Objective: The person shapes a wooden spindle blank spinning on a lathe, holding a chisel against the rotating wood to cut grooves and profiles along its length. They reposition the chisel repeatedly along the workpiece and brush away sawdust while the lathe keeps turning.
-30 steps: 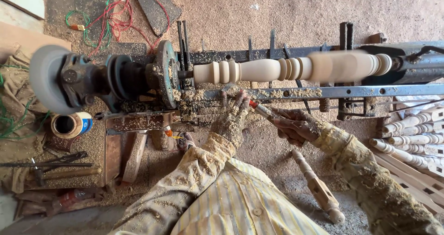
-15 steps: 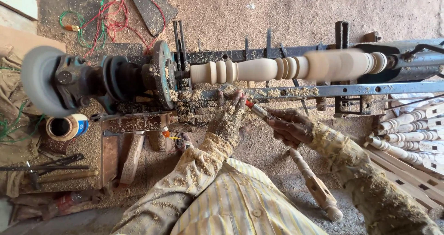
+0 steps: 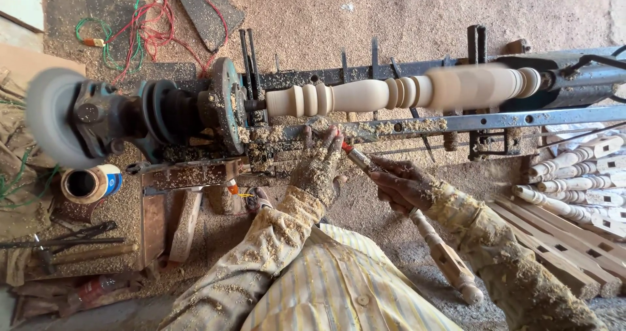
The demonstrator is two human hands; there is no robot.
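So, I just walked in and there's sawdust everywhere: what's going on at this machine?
A person is turning wood on a lathe. A pale, partly shaped spindle is mounted across it, its thick end blurred. The left hand rests by the tool rest, and the right hand grips a chisel pointed toward the spindle. Finished spindles lie stacked at the right.
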